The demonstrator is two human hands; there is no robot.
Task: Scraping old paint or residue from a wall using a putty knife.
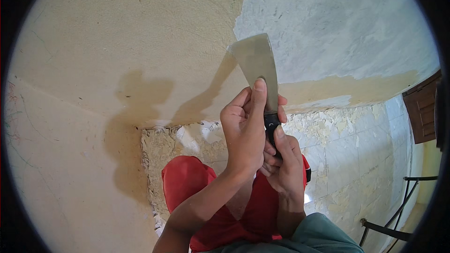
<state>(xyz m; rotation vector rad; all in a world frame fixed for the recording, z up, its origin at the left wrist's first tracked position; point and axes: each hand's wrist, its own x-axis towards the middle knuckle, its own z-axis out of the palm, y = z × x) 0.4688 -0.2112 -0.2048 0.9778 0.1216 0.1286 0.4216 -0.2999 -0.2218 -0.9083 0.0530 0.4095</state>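
Note:
A wide-bladed putty knife with a black handle stands blade up before me. My left hand grips its blade near the base, the thumb lying flat on the metal and fingers behind. Lower down, my right hand is closed around the black handle, thumb near its upper part. Beyond the blade rises a wall, its cream paint still on at the left and a bare whitish-grey area at the right, with a ragged edge between them. The far corner of the blade appears close to the wall, but contact cannot be told.
Paint flakes litter the tiled floor along the wall's foot. A second cream wall meets the first at the left. At the right are a brown wooden door and a dark metal frame.

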